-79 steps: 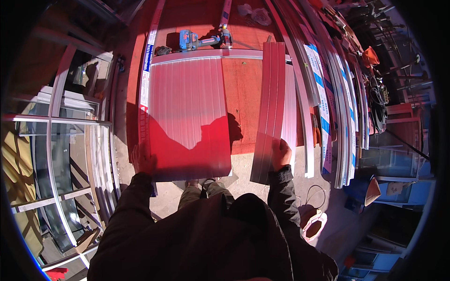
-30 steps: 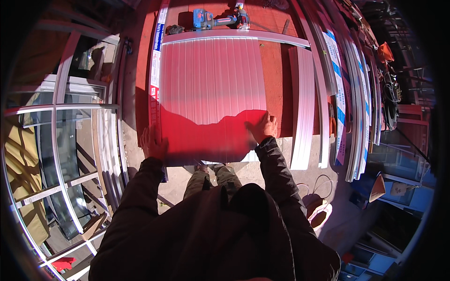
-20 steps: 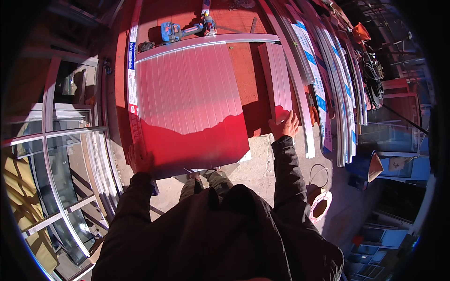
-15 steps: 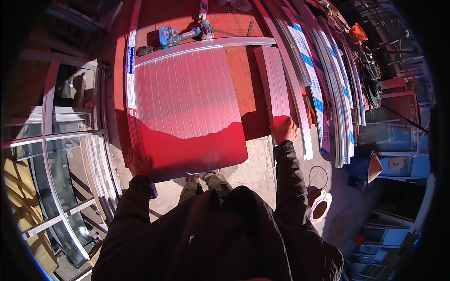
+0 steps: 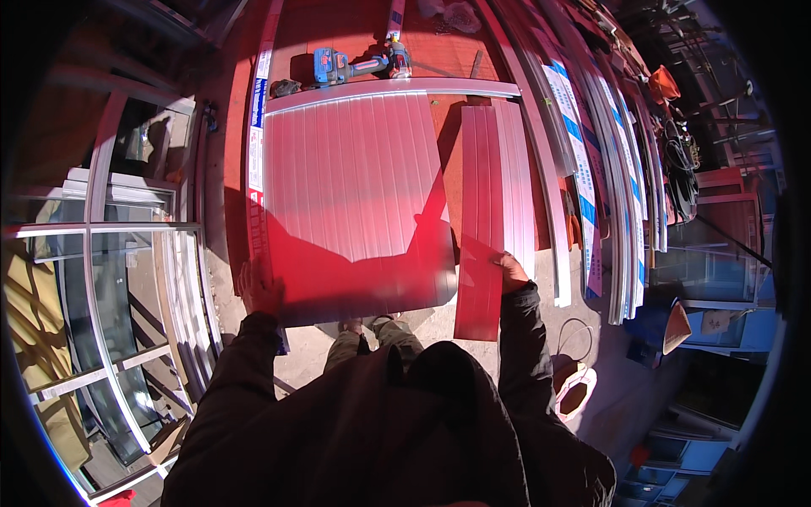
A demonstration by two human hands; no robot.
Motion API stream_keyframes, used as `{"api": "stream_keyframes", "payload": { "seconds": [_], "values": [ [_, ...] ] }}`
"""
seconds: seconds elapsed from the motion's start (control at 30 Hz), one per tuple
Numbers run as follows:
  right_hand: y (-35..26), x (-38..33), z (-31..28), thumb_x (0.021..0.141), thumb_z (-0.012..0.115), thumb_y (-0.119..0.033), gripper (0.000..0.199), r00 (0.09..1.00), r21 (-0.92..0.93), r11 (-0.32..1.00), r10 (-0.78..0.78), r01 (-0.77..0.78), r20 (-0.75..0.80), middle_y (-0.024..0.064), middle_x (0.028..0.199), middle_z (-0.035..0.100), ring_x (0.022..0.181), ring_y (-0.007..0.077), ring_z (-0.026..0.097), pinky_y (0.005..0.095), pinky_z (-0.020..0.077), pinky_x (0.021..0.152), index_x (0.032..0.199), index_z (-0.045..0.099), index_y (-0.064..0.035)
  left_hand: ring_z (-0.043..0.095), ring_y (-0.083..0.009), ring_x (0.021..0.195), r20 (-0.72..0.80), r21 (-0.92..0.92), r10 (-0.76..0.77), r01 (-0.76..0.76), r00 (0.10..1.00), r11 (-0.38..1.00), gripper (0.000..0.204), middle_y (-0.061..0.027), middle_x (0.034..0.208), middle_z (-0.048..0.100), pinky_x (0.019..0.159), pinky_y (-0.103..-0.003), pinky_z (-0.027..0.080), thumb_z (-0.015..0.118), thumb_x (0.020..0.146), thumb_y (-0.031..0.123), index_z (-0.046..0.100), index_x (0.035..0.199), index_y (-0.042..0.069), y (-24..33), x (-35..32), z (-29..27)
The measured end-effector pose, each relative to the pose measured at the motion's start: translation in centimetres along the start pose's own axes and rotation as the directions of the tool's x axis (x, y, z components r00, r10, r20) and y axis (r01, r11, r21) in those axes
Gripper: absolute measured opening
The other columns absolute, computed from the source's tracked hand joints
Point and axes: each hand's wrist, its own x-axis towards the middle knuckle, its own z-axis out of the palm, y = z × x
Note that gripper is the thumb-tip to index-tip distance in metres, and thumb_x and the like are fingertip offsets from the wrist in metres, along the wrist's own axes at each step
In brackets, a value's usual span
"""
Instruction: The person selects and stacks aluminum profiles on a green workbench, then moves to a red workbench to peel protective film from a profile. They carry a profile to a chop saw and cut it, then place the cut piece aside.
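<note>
Several grooved planks make up a wide panel (image 5: 355, 177) in front of me, reddish under the light, inside a metal frame. My left hand (image 5: 260, 287) is at its near left corner, closed over the left metal profile (image 5: 256, 160), thumb toward the panel. At the right, my right hand (image 5: 511, 272) pinches the right edge of a loose narrow grooved plank (image 5: 480, 228). That plank's near end sticks out past the table edge. Another narrow plank (image 5: 515, 177) lies just right of it. A metal crossbar (image 5: 397, 87) spans the panel's far end.
Beyond the crossbar, a blue cordless power tool (image 5: 331, 66) and a second tool (image 5: 398, 61) lie on the red table (image 5: 355, 29). Long metal profiles (image 5: 583, 169) are stacked at right. Glazed window frames (image 5: 91, 228) stand at left. A roll of tape (image 5: 576, 393) is at lower right.
My right hand has brought one narrow plank leftward and nearer, off the plank it lay with. The left hand stays at the panel's corner. The whole view has shifted slightly.
</note>
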Motion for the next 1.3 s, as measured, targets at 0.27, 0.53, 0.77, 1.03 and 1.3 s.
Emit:
{"api": "stream_keyframes", "payload": {
  "seconds": [0.27,0.53,0.77,1.03,1.3],
  "values": [
    [2.3,3.9,-0.5,0.090,0.066,0.000,0.042,0.726,-0.679,0.734,-0.470,0.005,-0.503,0.0126,0.110,0.069,0.093,0.0162,0.066,0.0282,0.0542,0.080,0.130,0.056,0.0066,0.046,-0.0437,0.130,0.009,0.009,-0.027,0.027,1.000,1.000,0.074,-0.0250,0.136,0.054,0.110,-0.054,0.036,0.071,0.074,0.027,0.050,0.142,0.009,0.9,0.3,-0.9],
    [2.3,6.7,3.1,0.089,0.067,-0.002,0.048,0.769,-0.617,0.771,-0.486,0.155,-0.415,0.0105,0.119,0.067,0.102,0.0148,0.062,0.0285,0.0509,0.088,0.135,0.054,0.0061,0.046,-0.0430,0.131,0.017,0.009,-0.032,0.032,0.999,0.999,0.075,-0.0248,0.136,0.053,0.111,-0.053,0.035,0.071,0.074,0.029,0.048,0.143,0.010,0.6,0.1,-1.0],
    [2.2,8.4,3.1,0.091,0.064,-0.005,0.044,0.747,-0.582,0.800,-0.475,0.147,-0.465,0.0063,0.105,0.069,0.089,0.0116,0.062,0.0265,0.0516,0.075,0.135,0.057,-0.0002,0.046,-0.0426,0.130,0.003,-0.002,-0.016,0.016,1.000,1.000,0.074,-0.0244,0.136,0.054,0.111,-0.053,0.034,0.072,0.075,0.031,0.049,0.142,0.010,-0.1,-0.2,-0.5],
    [2.0,7.8,5.0,0.071,0.081,-0.052,0.086,0.713,-0.905,0.042,-0.600,-0.424,-0.362,0.0191,0.126,0.054,0.116,0.0376,0.057,0.0464,0.0461,0.101,0.143,0.048,-0.0193,0.047,-0.0422,0.130,0.003,0.044,-0.011,0.011,1.000,0.999,0.075,-0.0235,0.136,0.054,0.110,-0.053,0.035,0.074,0.074,0.033,0.050,0.141,0.009,0.2,-0.1,-0.7],
    [0.4,8.4,6.4,0.064,0.082,-0.060,0.099,0.788,-0.890,-0.036,-0.483,-0.454,-0.383,0.0203,0.128,0.051,0.121,0.0380,0.050,0.0480,0.0439,0.102,0.139,0.047,-0.0068,0.047,-0.0417,0.130,0.008,0.050,-0.007,0.007,1.000,0.999,0.075,-0.0198,0.136,0.055,0.111,-0.053,0.034,0.074,0.074,0.033,0.050,0.141,0.009,0.2,0.0,-0.2]
  ]
}}
